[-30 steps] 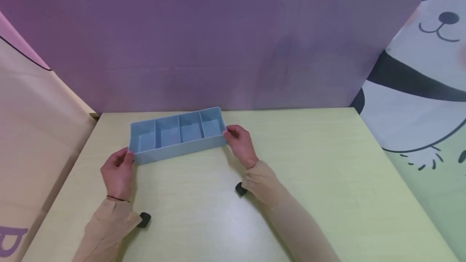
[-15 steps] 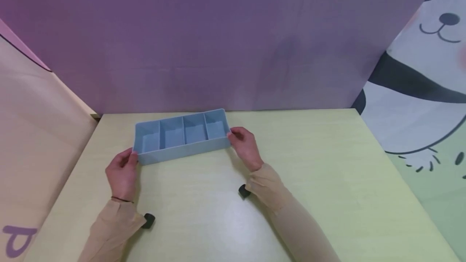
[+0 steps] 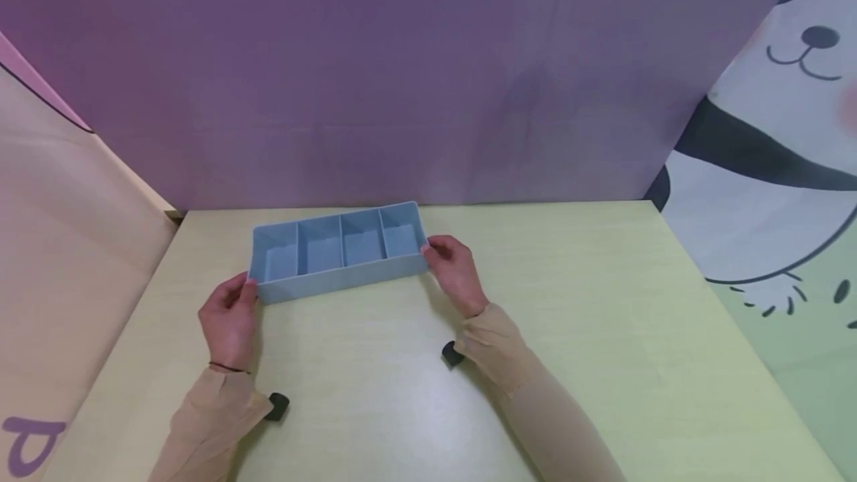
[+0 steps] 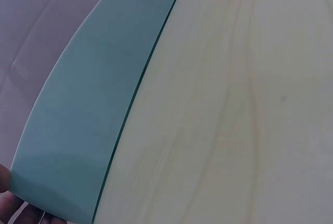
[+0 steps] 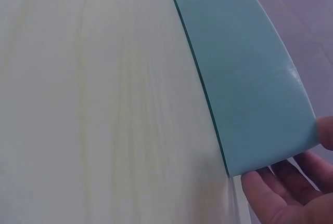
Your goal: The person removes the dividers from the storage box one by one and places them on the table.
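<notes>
Fingers (image 5: 263, 195) of the left hand (image 3: 228, 322) and right hand (image 3: 457, 274) grip both ends of a blue tray (image 3: 341, 279)

Each hand pinches one short end of the tray near its closest corner, the thumb by the top rim and the other fingers curled at the end. In the right wrist view these fingers bunch at the tray's corner, lower right; in the left wrist view only some fingers show, in the lower left corner.

The tray lies left of centre in the head view, above the far part of the table (image 3: 576, 333), its compartments facing up. Three dividers (image 3: 341, 240) split it into four. It slants, the right end higher in the frame than the left; whether its whole base touches the table cannot be told.

Compared with a second ago, the tray and both hands sit slightly further right in the head view, the slant much the same and the grip unchanged. Half a second ago they were nearly where they are now.

Beige sleeves (image 3: 214, 422) run to the bottom edge, with a black piece (image 3: 277, 406) beside each cuff. A purple backdrop (image 3: 428, 80) fills the top; a cartoon animal print (image 3: 756, 222) stands at right.
</notes>
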Motion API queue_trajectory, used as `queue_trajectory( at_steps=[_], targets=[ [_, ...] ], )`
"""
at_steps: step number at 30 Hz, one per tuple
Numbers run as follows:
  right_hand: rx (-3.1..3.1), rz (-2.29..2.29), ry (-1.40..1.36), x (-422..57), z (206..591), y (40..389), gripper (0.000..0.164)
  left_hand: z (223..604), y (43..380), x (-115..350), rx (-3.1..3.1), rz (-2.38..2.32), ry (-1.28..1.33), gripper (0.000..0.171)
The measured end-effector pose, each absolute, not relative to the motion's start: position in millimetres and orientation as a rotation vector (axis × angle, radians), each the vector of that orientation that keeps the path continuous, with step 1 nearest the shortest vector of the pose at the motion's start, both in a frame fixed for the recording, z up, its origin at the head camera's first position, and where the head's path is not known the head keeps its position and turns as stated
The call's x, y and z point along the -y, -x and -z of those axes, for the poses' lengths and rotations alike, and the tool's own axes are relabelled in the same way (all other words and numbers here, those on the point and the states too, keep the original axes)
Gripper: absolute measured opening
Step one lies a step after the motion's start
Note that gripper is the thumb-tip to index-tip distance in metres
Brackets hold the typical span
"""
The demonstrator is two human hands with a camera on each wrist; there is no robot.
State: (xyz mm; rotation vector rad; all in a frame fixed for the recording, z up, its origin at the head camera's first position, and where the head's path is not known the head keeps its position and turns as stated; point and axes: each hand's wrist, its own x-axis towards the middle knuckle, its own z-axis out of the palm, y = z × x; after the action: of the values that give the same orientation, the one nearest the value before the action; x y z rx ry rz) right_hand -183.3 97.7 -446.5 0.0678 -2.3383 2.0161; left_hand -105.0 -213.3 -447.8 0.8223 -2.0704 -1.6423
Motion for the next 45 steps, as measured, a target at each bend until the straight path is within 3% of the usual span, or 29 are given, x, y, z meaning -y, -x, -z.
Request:
queue_trajectory(
  at_steps=[17,45],
  targets=[
    [2.314,-1.994,-0.035,-105.6,449.5,187.3,0.029,453.3,119.8,207.5,2.005,1.713,-0.774,0.032],
    [2.304,-1.992,-0.008,-108.6,451.1,195.3,0.032,457.2,140.6,209.2,2.062,1.794,-0.769,0.039]
  ],
)
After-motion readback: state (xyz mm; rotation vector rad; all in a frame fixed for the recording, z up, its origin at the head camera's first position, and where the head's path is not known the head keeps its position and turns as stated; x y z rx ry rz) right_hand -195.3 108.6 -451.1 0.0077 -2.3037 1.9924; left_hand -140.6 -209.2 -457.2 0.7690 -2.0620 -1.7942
